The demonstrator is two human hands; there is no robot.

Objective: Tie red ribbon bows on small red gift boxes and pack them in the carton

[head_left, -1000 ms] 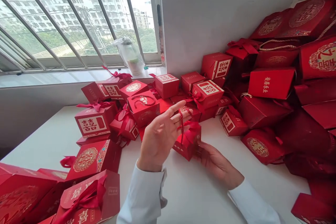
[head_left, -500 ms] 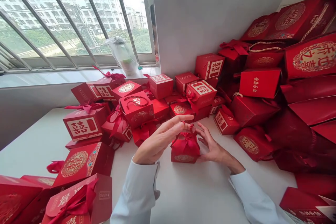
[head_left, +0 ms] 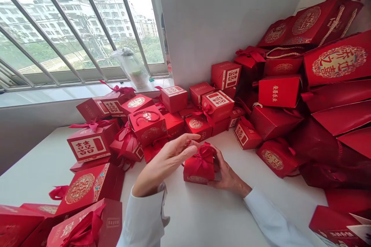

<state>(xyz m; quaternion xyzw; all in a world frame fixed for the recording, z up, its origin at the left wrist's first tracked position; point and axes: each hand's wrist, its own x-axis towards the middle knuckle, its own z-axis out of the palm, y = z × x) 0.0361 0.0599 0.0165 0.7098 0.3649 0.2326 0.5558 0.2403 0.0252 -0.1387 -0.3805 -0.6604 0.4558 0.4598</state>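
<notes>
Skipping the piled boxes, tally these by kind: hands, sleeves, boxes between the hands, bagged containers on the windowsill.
Hands: 2 (left hand, right hand)
Sleeves: 2 (left sleeve, right sleeve)
Boxes between the hands: 1 (red box)
Bagged containers: 1 (clear-bagged container)
Total: 6

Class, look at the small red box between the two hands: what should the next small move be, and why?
I'd probably lower the left grip to the left side of the red box. The right grip is at its right side, while the left is raised near the bow on top, so a lower hold might steady the box.
</notes>
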